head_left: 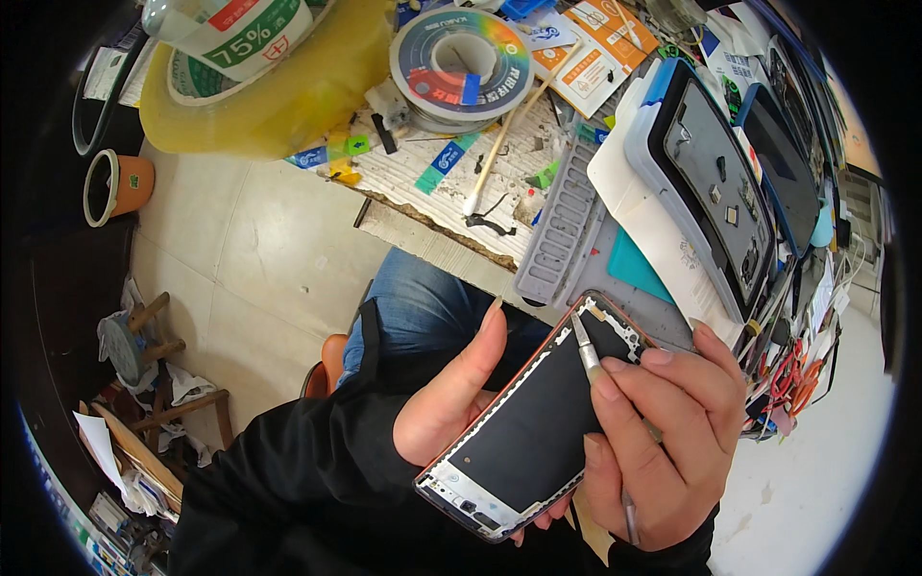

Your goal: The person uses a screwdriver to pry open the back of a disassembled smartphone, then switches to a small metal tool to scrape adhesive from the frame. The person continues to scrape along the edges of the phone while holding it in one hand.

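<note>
My left hand point(451, 389) supports a phone frame point(528, 427) from beneath, its thumb raised along the left side and some fingertips showing under the lower edge. The frame is tilted, with a black inner panel, a reddish outer edge and whitish residue along its border. In my right hand point(677, 437) is a slim metal craft knife point(583, 341), pinched between thumb and fingers. Its blade tip points at the frame's upper corner, by the white residue; whether it touches cannot be made out. The handle's rear end shows below the palm.
A grey repair mat point(562, 235) lies on the worn bench, with a phone part on a pale tray point(706, 163) at its right. Beyond are a solder spool point(461, 67), a cotton swab point(509, 134), a yellow tape roll point(259, 115) and a bottle point(226, 34). Cables point(797, 370) bunch at right.
</note>
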`<state>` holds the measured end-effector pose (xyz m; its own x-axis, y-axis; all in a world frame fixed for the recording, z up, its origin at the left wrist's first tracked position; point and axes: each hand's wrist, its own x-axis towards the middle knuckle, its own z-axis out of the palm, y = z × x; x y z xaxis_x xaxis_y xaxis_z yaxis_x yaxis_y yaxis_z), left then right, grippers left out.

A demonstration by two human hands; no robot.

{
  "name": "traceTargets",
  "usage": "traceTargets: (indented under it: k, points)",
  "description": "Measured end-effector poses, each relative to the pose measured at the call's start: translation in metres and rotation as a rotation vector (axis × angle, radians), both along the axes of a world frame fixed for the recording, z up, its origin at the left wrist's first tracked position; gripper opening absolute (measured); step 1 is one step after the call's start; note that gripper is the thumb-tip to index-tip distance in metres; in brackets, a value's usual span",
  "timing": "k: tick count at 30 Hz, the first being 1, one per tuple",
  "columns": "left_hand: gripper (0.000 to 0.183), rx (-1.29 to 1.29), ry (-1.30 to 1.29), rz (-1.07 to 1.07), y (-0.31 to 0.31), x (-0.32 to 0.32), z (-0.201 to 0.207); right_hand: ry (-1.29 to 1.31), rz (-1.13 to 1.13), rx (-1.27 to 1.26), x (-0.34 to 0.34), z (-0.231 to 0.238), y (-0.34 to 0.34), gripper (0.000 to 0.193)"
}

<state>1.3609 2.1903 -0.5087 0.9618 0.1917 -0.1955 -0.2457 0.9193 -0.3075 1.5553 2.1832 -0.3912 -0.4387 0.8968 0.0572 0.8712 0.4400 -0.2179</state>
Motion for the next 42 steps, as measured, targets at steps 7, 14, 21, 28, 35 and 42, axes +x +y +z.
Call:
traceTargets:
  k: [7,14,21,28,35,42]
  points:
    - [0.086,-0.35,0.168,0.093,-0.005,-0.004,0.001,0.104,0.071,-0.042,0.0,-0.006,-0.011,0.024]
    - [0.076,-0.206,0.201,0.165,-0.014,-0.008,-0.011,0.214,0.134,-0.053,-0.006,-0.01,-0.015,0.017]
    - [0.069,-0.273,0.043,0.227,-0.014,0.0,-0.006,0.331,0.107,-0.088,-0.016,-0.011,-0.024,0.01]
    - [0.059,-0.141,0.208,0.281,-0.012,0.011,0.003,0.327,0.099,-0.095,-0.014,-0.01,-0.033,0.007]
    - [0.05,-0.131,0.169,0.282,-0.009,0.012,-0.003,0.286,0.111,-0.061,-0.017,-0.012,-0.035,0.016]
    - [0.048,-0.092,0.32,0.264,-0.005,0.014,0.011,0.364,0.133,-0.049,-0.015,-0.016,-0.041,0.015]
